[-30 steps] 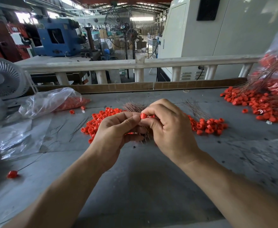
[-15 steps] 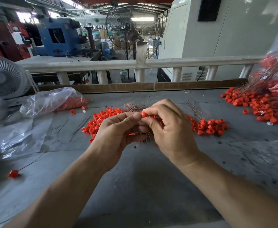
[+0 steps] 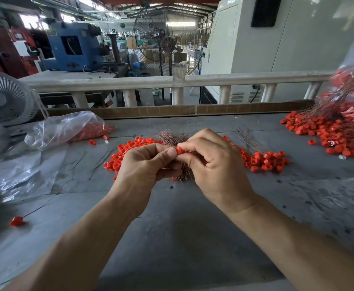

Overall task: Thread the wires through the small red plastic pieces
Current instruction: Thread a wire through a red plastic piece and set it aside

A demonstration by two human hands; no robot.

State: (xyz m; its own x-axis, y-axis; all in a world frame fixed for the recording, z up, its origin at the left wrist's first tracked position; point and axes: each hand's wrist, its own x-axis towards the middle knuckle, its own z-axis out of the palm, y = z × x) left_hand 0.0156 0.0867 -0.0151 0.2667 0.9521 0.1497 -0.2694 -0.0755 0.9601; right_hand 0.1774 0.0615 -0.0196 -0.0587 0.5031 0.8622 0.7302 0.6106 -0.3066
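Observation:
My right hand (image 3: 213, 164) pinches a small red plastic piece (image 3: 180, 151) between thumb and forefinger. My left hand (image 3: 148, 164) meets it thumb to thumb, fingers curled and pinched at the piece; the wire between them is too thin to see. Behind and below the hands lies a bundle of thin brown wires (image 3: 171, 137). Loose red pieces (image 3: 125, 152) are heaped left and right (image 3: 264, 160) of the hands on the grey table (image 3: 171, 227).
A bigger heap of red pieces with wires (image 3: 335, 131) spills from a plastic bag at the right. A clear bag of red pieces (image 3: 67, 129) and a white fan (image 3: 4, 99) stand at the left. One threaded piece (image 3: 16, 221) lies near left. A rail (image 3: 171, 80) borders the far side.
Both hands stay together at the same spot; the fingers shift only slightly on the red piece.

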